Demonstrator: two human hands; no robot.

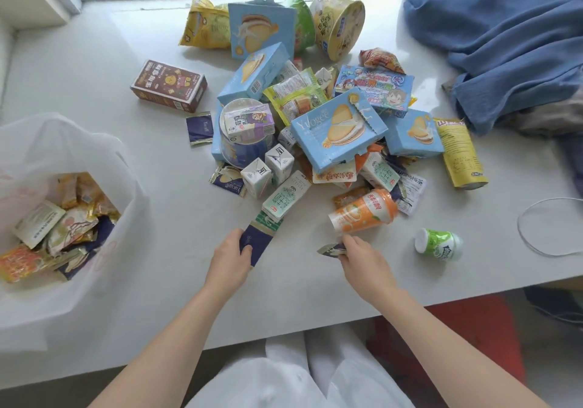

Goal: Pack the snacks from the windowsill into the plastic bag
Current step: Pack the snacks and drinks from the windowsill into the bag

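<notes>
beside the snack pile [315, 117], both hands grip navy packets: left [232, 257], right [362, 254].

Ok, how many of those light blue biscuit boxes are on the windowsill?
4. The back box stands upright; the second box leans below it; the torn-open box tops the pile's middle; the right box lies beside it. A fifth may be hidden.

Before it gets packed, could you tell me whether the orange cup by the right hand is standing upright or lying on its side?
On its side. The orange cup lies flat on the windowsill, lid pointing right.
</notes>
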